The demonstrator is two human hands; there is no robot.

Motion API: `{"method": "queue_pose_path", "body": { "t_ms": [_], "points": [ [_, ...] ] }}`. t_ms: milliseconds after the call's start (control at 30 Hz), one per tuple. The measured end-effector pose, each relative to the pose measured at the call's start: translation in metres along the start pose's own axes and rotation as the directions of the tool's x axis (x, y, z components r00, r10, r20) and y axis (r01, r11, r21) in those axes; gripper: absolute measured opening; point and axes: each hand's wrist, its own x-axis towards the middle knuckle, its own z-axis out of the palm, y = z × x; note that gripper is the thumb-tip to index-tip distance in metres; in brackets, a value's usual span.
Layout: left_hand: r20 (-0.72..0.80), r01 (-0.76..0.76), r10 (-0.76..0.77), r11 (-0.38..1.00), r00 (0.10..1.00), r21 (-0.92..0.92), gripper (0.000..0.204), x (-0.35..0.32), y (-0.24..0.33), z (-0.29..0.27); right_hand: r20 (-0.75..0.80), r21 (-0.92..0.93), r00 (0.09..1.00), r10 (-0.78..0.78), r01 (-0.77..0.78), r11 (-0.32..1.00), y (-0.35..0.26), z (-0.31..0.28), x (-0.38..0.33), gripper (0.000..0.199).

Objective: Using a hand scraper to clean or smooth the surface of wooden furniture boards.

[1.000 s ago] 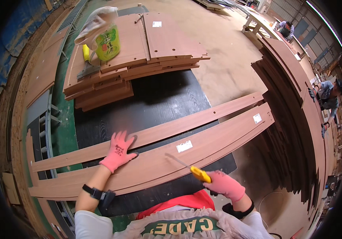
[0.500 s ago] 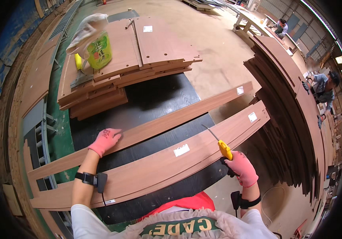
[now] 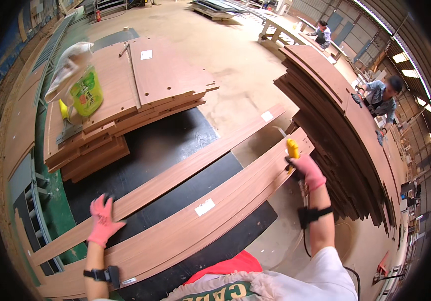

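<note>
My left hand (image 3: 104,220), in a pink glove with dark fingertips, is open with its fingers spread at the near edge of a long narrow wood-toned board (image 3: 175,174). My right hand (image 3: 308,171), gloved alike, is closed around a yellow-handled tool (image 3: 293,148) with a thin metal blade or shaft; its exact kind is unclear. That tool is over the right end of a wider wood-toned board (image 3: 245,186), which lies nearer me and has a white label (image 3: 205,207). Both boards rest across a black surface (image 3: 210,180).
A stack of drilled panels (image 3: 170,75) at the far left carries a green plastic pack (image 3: 87,93) and a whitish cloth (image 3: 72,62). On the right rises a tall panel stack (image 3: 321,80), with a co-worker (image 3: 383,98) behind it. Another person (image 3: 322,35) is farther back.
My right hand has moved up with the yellow-handled tool to the wide board's right end. My left hand has slid left and spread its fingers. The view has shifted to the right.
</note>
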Motion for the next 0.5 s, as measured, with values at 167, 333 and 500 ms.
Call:
{"method": "queue_pose_path", "body": {
  "t_ms": [167, 333, 500],
  "points": [
    [0.021, 0.259, -0.260, 0.965, 0.965, 0.035, 0.082, -0.047, -0.057, -0.014, 0.041, 0.134, 0.997, -0.068, 0.062, 0.989, 0.018, -0.040, 0.043, 0.028],
    [-0.150, 0.017, -0.027, 0.998, 0.988, -0.068, 0.071, -0.041, -0.054, -0.001, 0.552, -0.377, 0.829, -0.087, 0.341, 0.861, -0.047, 0.080, -0.044, 0.031],
    [-0.310, -0.132, 0.115, 0.991, 0.944, -0.033, 0.072, -0.001, -0.006, 0.026, 0.789, -0.248, 0.606, -0.106, 0.471, 0.846, -0.125, 0.145, -0.131, 0.031]
  ]
}}
